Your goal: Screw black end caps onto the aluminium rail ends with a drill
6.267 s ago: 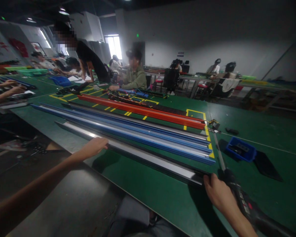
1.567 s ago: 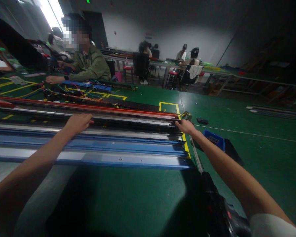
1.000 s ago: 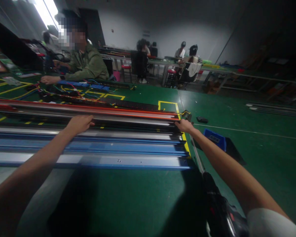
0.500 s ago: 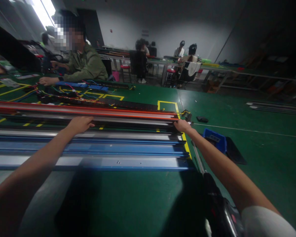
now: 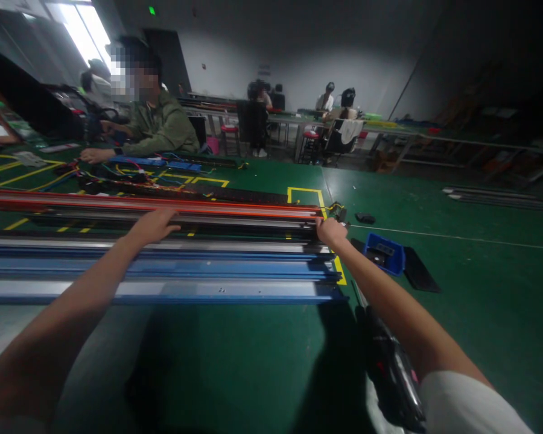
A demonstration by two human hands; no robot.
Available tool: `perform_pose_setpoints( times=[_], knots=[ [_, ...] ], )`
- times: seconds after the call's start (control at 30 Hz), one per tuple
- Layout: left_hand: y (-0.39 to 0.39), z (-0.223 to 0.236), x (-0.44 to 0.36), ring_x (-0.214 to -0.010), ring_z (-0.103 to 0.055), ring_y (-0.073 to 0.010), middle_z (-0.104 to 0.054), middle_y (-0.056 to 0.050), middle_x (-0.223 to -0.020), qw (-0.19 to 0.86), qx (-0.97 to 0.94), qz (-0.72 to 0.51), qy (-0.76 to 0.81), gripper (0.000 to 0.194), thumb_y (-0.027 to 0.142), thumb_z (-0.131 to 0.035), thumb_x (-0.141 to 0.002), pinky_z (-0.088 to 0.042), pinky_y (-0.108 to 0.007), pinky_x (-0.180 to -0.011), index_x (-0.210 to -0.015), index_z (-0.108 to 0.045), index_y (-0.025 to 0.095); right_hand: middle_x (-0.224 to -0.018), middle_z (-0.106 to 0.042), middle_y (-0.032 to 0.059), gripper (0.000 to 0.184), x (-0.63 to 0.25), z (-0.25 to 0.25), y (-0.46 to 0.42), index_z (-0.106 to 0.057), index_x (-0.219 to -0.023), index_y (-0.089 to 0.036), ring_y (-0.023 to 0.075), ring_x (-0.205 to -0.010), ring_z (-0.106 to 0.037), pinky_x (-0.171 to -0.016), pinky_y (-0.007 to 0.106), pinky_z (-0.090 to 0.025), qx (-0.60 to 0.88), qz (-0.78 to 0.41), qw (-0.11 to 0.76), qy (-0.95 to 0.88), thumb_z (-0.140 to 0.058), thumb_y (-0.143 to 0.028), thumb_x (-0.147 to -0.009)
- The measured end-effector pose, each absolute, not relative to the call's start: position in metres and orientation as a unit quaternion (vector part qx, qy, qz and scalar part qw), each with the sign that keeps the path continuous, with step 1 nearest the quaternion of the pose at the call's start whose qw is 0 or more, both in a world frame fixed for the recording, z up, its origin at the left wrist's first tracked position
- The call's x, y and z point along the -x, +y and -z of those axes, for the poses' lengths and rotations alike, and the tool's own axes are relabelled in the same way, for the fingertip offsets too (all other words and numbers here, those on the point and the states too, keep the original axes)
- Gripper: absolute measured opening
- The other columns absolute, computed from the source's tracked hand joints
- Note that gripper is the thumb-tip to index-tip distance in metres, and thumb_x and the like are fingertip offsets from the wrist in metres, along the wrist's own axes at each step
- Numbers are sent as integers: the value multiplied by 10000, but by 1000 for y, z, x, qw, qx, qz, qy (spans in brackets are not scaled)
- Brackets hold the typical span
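Observation:
A long metal rail with red edges (image 5: 235,208) lies across the green table, its right end near a yellow tape corner. My left hand (image 5: 156,226) is closed over the rail's near edge, thumb apart and pointing right, the other fingertips hidden behind it. At the right end of the same rail, my right hand (image 5: 331,231) grips the edge with its fingers curled. Close below my hands lie dark and silver rails, then a blue rail (image 5: 253,266) and a wide silver-blue rail (image 5: 271,290), all parallel to the red-edged one.
Right of the rails sit a blue bin (image 5: 384,254), a black flat piece (image 5: 420,269) and a small black object (image 5: 364,217). A black power tool (image 5: 391,367) is beside my right forearm. Across the table a person in a green jacket (image 5: 165,123) handles wires.
The whole view has shifted slightly. Both hands stay at the red-edged rail; my left hand appears a little farther right along it.

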State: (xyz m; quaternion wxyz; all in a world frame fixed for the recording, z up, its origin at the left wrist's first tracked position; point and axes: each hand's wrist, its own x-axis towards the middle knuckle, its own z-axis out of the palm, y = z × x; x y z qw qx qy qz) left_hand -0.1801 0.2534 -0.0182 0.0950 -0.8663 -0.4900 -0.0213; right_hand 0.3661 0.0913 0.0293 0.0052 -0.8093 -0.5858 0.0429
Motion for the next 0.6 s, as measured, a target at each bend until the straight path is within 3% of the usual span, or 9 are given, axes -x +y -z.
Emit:
perform_pose_setpoints(
  times=[0.1, 0.2, 0.3, 0.43, 0.6],
  knots=[
    [236, 10, 183, -1152, -611, -322, -672, -226, -1213, 95, 884, 29, -457, 496, 526, -417, -980, -453, -436, -996, -1187, -607, 117, -1240, -641, 332, 528, -359, -35, 75, -577, -1287, 11, 376, -1202, -624, -992, 465, -469, 795, 4, 26, -607, -317, -407, -1095],
    [221, 9, 193, -1026, -668, -316, -726, -176, -1070, 73, 899, 1, -433, 499, 572, -393, -965, -493, -418, -930, -1029, -673, 164, -1320, -639, 235, 424, -357, -36, 60, -610, -1272, -103, 325, -1287, -563, -1077, 392, -392, 722, 2, 32, -691, -393, -413, -1079],
    [216, 12, 205, -1086, -677, -326, -728, -175, -1168, 41, 896, -32, -442, 510, 565, -408, -936, -505, -419, -948, -1110, -685, 173, -1315, -654, 155, 346, -358, -30, 52, -660, -1214, -158, 272, -1276, -560, -1099, 337, -365, 650, -30, 19, -759, -520, -422, -1040],
    [225, 17, 220, -1187, -650, -332, -685, -208, -1299, 18, 886, -55, -460, 531, 479, -438, -914, -493, -438, -999, -1236, -670, 127, -1295, -667, 150, 305, -363, -15, 55, -676, -1221, -135, 263, -1228, -592, -1063, 345, -405, 627, -61, 6, -777, -536, -336, -1039],
    [244, 26, 232, -1080, -692, -322, -701, -254, -1239, 7, 884, -63, -464, 528, 436, -472, -915, -516, -436, -932, -1218, -687, 62, -1254, -680, 107, 274, -370, -1, 65, -659, -1237, -149, 233, -1127, -653, -999, 406, -507, 632, -98, 3, -769, -571, -312, -1035]
  ],
)
